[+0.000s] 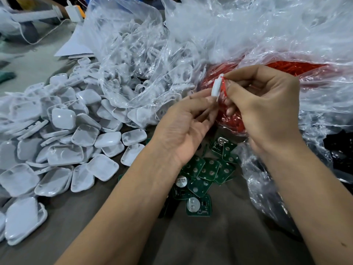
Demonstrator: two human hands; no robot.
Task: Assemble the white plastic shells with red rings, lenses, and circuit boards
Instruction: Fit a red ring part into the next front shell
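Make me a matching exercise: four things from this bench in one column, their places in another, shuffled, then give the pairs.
Things:
1. loose white shells
2. circuit boards
3. bag of red rings
4. white shell with red ring

Places:
A. pinched between the left hand and right hand
B. heaped on the table at the left
C. behind the hands, on the right
D. on the table between the forearms

Pairs: 1-B, 2-D, 3-C, 4-A
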